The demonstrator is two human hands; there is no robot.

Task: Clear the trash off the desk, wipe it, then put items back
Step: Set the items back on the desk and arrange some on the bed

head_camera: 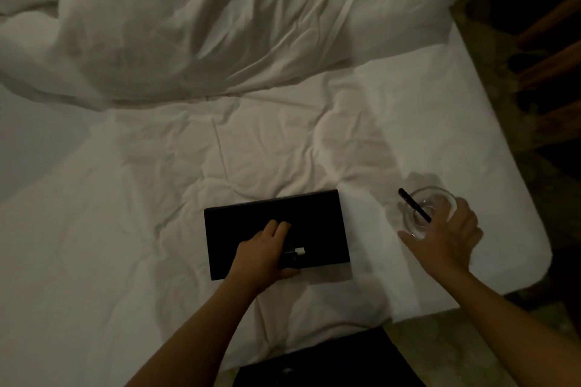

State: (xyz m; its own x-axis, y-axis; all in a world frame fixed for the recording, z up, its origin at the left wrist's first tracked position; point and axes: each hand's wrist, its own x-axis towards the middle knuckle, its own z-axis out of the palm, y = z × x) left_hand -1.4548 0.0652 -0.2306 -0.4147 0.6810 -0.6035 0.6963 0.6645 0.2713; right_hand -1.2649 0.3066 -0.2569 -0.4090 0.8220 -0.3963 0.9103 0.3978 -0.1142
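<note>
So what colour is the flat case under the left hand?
The case is plain black, as seen in the head view.

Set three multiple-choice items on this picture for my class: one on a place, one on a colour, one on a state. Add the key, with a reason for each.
1. Where does the folder lie?
A. on the floor
B. on the sheet
C. on a shelf

2. What colour is the pen?
A. red
B. white
C. black

3. What is the right hand doing?
A. gripping the glass
B. lying flat on the sheet
C. holding a cloth

Key:
1 B, the folder rests flat on the white sheet.
2 C, the pen leaning in the glass is black.
3 A, the fingers curl round the glass.
</note>
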